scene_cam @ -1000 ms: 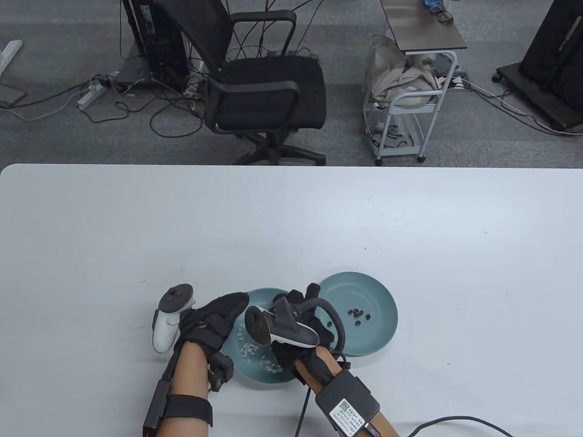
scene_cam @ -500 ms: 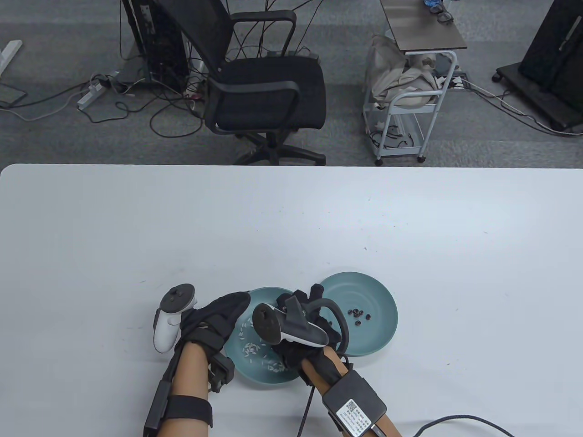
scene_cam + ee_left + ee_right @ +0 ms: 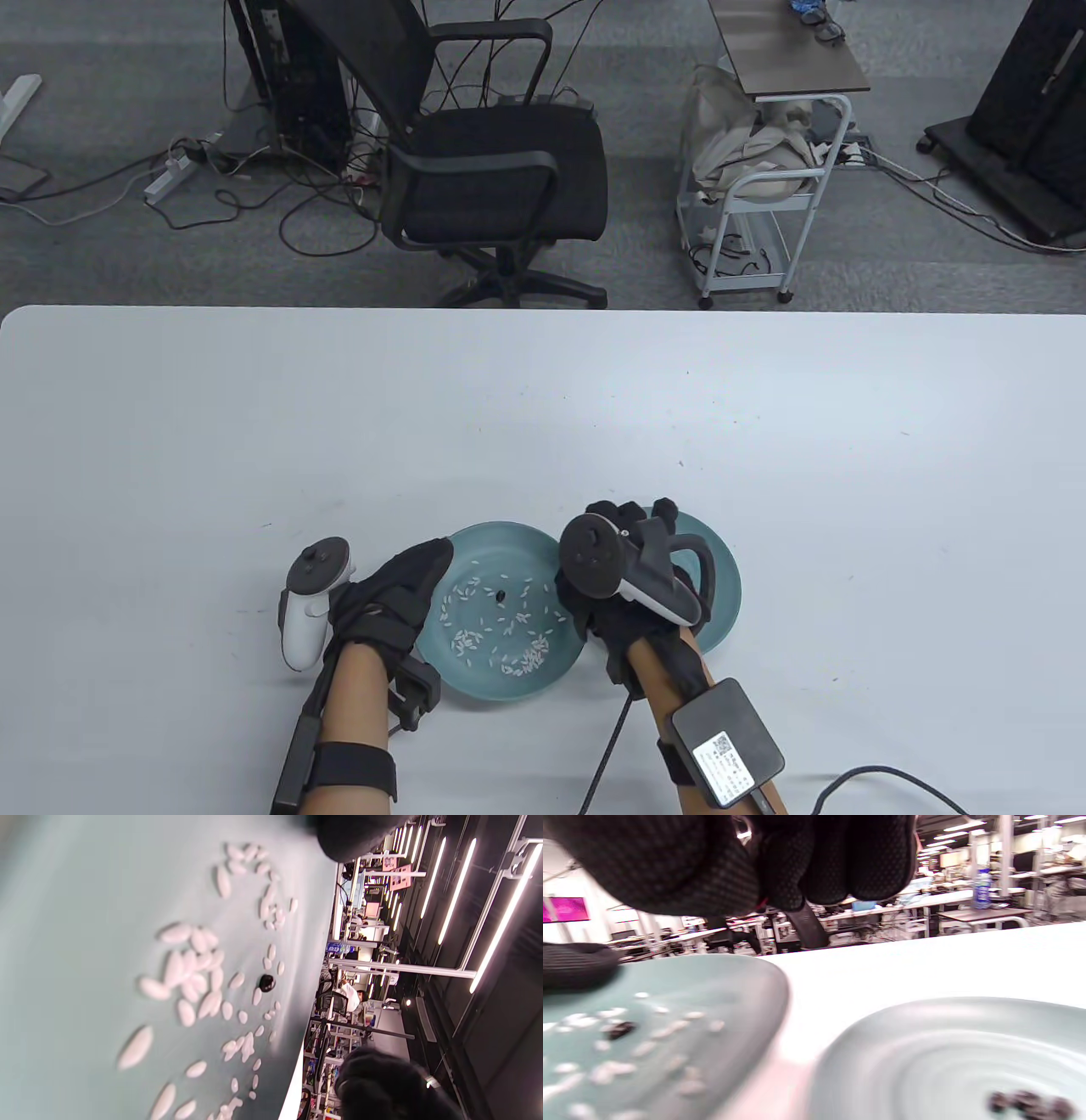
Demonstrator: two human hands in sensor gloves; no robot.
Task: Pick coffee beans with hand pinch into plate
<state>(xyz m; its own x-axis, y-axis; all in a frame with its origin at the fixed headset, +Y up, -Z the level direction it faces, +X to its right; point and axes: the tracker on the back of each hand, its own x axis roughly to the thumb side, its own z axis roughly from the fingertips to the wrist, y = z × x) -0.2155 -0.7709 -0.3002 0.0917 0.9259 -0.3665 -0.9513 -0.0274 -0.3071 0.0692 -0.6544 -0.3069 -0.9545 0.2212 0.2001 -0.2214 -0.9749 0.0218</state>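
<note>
One coffee bean (image 3: 501,596) among rice, left of right-hand fingers (image 3: 624,516), apparently untouched.

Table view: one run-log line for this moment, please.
right hand: above right plate, fingers bunched | left hand: on left plate rim | one coffee bean left among white grains

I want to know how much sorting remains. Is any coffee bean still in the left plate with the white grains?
Yes, one. A single dark coffee bean lies among the white grains in the left plate, untouched.

Two teal plates (image 3: 509,543) sit low on a white table (image 3: 543,407); white grains (image 3: 509,624) surround one black coffee bean (image 3: 501,596); both gloves (image 3: 407,586) are black.
</note>
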